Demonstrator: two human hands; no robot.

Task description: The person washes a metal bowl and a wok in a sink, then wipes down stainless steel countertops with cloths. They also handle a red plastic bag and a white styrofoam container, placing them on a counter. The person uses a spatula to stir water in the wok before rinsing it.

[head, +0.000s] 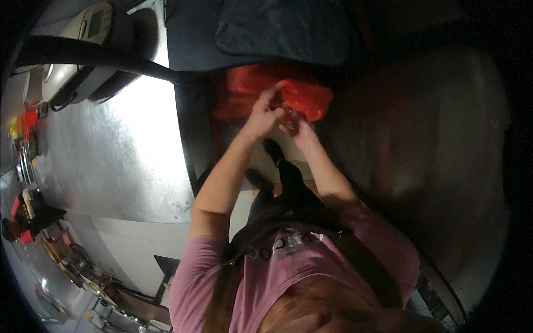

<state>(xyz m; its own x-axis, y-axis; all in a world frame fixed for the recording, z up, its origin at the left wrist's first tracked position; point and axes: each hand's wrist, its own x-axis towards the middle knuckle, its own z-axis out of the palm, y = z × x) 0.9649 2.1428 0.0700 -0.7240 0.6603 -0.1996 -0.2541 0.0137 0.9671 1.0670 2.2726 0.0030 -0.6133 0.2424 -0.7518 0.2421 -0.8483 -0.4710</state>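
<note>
Both bare hands meet over a red plastic item (pixel 310 98), perhaps a bag or a tub, low in front of my body. My left hand (pixel 266 111) has its index finger stretched across the red plastic, with the thumb bent inward. Close beside it, my right hand (pixel 300 130) is curled at the near edge of the red plastic. Something small (pixel 287 125) shows between the hands, too blurred to name. Motion blur and shadow hide whether either hand grips anything. More red material (pixel 241 89) lies behind my left hand.
A shiny stainless steel table (pixel 116 154) stands to my left, bearing a cream-coloured appliance with a small display (pixel 79 54). Dark, padded-looking material (pixel 283 29) lies beyond the hands. On my right is a broad dark surface (pixel 416 137). My shoes (pixel 272 150) are on the floor below.
</note>
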